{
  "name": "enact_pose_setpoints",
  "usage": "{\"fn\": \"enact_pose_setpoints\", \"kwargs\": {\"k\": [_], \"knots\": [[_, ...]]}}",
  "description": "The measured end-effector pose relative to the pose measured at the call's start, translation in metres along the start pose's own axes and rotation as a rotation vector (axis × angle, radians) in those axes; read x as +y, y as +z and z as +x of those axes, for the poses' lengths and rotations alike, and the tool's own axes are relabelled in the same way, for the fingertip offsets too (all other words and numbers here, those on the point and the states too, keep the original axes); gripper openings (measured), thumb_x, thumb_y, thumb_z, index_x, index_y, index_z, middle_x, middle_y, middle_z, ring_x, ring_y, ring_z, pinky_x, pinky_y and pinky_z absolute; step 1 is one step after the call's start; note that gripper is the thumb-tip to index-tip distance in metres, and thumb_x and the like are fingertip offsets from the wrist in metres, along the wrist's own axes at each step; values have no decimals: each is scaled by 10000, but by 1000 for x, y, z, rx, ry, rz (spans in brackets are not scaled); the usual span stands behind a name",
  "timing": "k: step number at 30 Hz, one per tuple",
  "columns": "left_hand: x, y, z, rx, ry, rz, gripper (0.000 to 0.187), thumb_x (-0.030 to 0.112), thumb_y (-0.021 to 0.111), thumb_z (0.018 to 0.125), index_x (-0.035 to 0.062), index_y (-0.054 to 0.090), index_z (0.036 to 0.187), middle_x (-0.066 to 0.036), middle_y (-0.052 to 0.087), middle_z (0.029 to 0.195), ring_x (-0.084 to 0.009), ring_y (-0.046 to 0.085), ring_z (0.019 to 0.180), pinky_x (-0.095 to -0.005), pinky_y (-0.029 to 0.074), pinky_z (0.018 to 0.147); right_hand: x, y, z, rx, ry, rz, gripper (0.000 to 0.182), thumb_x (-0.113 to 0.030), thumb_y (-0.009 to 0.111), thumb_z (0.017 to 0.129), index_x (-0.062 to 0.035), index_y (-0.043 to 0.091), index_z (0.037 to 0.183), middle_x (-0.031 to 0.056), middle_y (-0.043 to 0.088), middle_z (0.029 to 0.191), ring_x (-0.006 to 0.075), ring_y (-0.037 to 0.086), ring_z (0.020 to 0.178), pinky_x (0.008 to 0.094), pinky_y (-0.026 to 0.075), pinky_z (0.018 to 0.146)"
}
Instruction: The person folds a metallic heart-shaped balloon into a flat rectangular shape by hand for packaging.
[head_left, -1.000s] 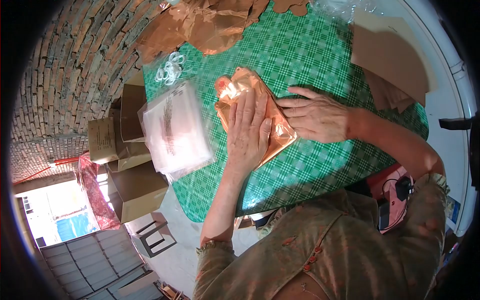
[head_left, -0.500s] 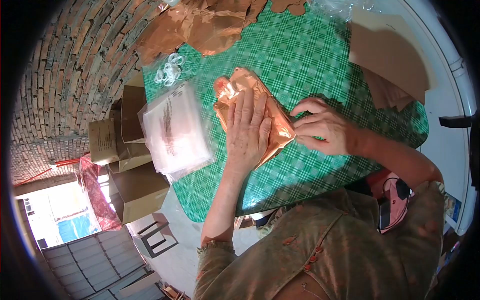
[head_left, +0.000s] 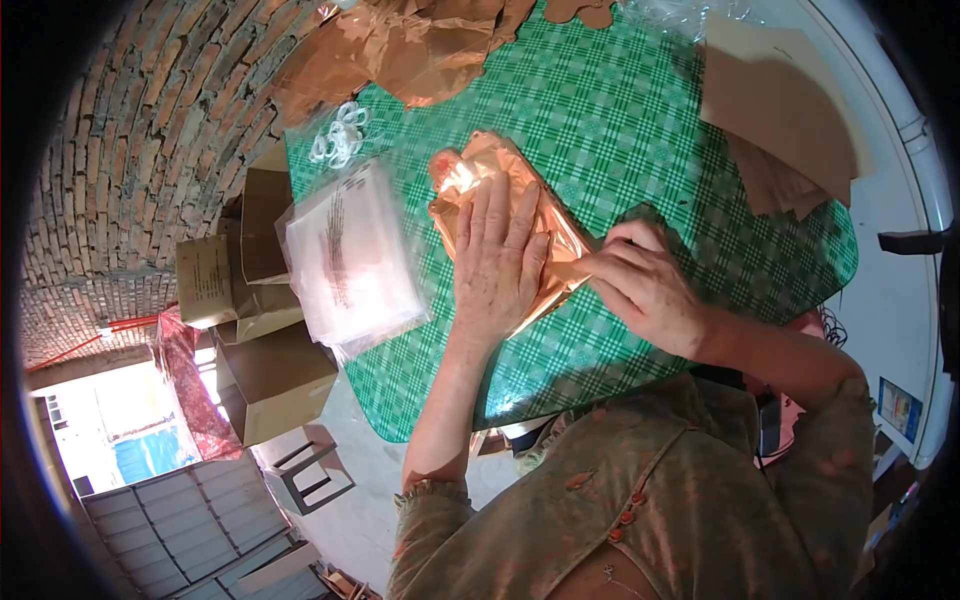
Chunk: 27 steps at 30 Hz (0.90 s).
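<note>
A folded, flat copper-coloured foil balloon lies on the green checked tablecloth. My left hand rests flat on its middle with the fingers stretched out, covering part of the foil. At the balloon's right corner, my right hand has its thumb and fingers pinched together on the foil edge. Left of the balloon is a stack of clear plastic bags with printing on the top one. White looped ties or ribbon lie above that stack.
More copper foil sheets are spread at the far edge of the table. Brown cardboard sheets lie at the far right. Open cardboard boxes stand beside the table's left edge. A grey stool is on the floor.
My right hand has turned and closed in a pinch at the balloon's corner, its wrist and forearm shifting slightly lower. My left hand stays pressed on the foil.
</note>
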<state>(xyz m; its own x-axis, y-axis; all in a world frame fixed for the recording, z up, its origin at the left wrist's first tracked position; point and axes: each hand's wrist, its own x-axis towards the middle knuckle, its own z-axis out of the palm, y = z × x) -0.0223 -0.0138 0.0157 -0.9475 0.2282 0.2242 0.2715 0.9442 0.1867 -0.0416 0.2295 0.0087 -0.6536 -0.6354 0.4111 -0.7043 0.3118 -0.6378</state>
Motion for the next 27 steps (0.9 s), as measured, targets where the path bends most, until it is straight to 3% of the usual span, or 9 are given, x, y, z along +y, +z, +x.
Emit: {"fn": "enact_pose_setpoints", "kwargs": {"k": [6,15,21,25,27], "knots": [[-1,2,-2,31,-8,-48,607,348,479,1128,66,402,1660,-242,323,1721,-428,309,1587,-542,222,1296,-12,4,-11,49,23,-20,385,-53,732,916,5,682,1293,101,674,1202,311,558,1213,457,465,1057],[-1,2,-1,3,7,16,610,373,467,1132,82,399,1665,-236,319,1725,-432,304,1589,-540,210,1303,-17,3,-14,17,43,-45,461,-38,729,896,1,637,1346,112,629,1305,330,529,1255,477,447,1074],[0,1,-2,1,-16,-26,625,367,449,1136,35,381,1661,-233,313,1728,-413,293,1600,-536,203,1308,-7,-10,4,68,135,4,495,-16,690,914,-8,577,1396,132,621,1320,345,507,1343,493,425,1117],[2,-4,0,-19,-29,-55,620,346,416,1137,6,375,1655,-232,306,1732,-418,275,1609,-541,195,1310,16,-18,26,-60,-29,-359,550,-18,692,885,-23,606,1428,114,557,1525,336,415,1480,509,364,1172],[4,-6,0,-27,-32,-69,614,336,402,1137,3,378,1652,-234,307,1732,-421,269,1613,-543,191,1310,22,-19,36,-132,-51,-384,527,-58,672,909,-43,635,1434,66,524,1585,333,356,1528,519,319,1202]]}}
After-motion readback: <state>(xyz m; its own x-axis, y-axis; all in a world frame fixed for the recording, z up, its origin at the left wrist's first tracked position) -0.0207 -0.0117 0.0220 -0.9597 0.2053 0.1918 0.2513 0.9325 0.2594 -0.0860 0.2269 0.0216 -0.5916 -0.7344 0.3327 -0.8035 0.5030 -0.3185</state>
